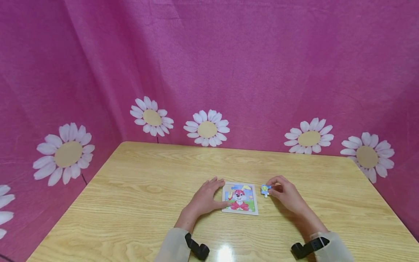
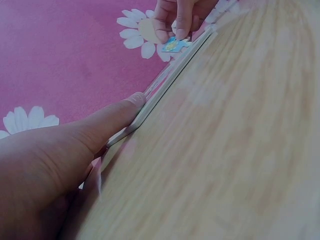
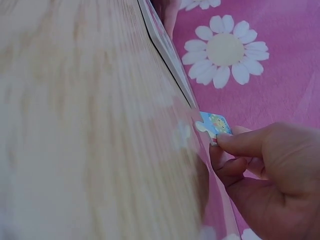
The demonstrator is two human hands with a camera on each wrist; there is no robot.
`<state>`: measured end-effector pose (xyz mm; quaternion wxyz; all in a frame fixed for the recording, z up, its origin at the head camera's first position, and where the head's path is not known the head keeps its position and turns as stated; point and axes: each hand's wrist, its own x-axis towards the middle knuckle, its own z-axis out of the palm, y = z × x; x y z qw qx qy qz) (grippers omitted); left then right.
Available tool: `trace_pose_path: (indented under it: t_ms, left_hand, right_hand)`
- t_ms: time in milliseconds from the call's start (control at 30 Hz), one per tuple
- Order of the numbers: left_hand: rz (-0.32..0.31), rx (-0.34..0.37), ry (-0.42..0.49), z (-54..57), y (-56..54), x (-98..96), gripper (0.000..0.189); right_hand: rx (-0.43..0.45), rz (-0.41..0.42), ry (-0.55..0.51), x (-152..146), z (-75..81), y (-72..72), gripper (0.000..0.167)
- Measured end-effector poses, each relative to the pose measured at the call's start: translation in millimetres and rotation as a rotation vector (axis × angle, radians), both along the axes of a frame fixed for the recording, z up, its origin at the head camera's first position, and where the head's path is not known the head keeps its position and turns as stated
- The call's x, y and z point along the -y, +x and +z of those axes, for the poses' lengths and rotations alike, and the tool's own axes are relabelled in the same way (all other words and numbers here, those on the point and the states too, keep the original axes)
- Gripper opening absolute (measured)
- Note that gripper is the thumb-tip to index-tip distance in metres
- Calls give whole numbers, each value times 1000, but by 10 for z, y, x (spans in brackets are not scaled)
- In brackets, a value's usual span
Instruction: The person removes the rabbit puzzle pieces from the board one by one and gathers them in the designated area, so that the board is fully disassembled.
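A square picture puzzle (image 1: 240, 198) in a pale frame lies flat on the table, showing a red-and-white rabbit. My left hand (image 1: 204, 198) rests at its left side, thumb over the lower left part and fingers spread by the upper left corner. In the left wrist view the thumb (image 2: 117, 112) presses on the frame's edge. Just right of the puzzle, my right hand (image 1: 286, 193) pinches a blue puzzle piece (image 1: 265, 190) with a yellow pattern between thumb and fingers. The right wrist view shows this piece (image 3: 214, 126) with its knob pointing toward the frame, apart from it.
The wooden table (image 1: 147, 182) extends around both hands, its far edge against a pink curtain (image 1: 209, 65) printed with white daisies. A black strap with a small camera (image 1: 198, 247) sits on each wrist. Light glares off the tabletop near the front.
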<state>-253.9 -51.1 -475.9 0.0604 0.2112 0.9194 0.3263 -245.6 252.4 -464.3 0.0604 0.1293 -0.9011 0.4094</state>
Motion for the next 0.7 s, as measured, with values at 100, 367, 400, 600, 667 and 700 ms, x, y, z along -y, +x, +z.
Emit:
trace_pose_path:
  t_ms: [100, 367, 400, 600, 667, 700]
  left_hand:
    - [1, 2, 0, 4, 2, 4, 81]
    - [-20, -26, -5, 24, 6, 19, 81]
    - [-21, -27, -4, 27, 7, 21, 81]
    - [-28, -28, -3, 30, 12, 26, 81]
    - [-29, -27, -4, 27, 13, 25, 81]
    - [-30, -26, -5, 25, 13, 24, 81]
  right_hand:
    - [-7, -5, 6, -41, -1, 1, 15]
    - [-3, -1, 19, -92, 2, -10, 15]
    - [4, -3, 20, -91, 5, -14, 14]
    - [38, -9, 55, -95, 15, -38, 15]
    - [34, 5, 62, -106, 7, -44, 15]
    - [33, 14, 61, -111, 3, -46, 15]
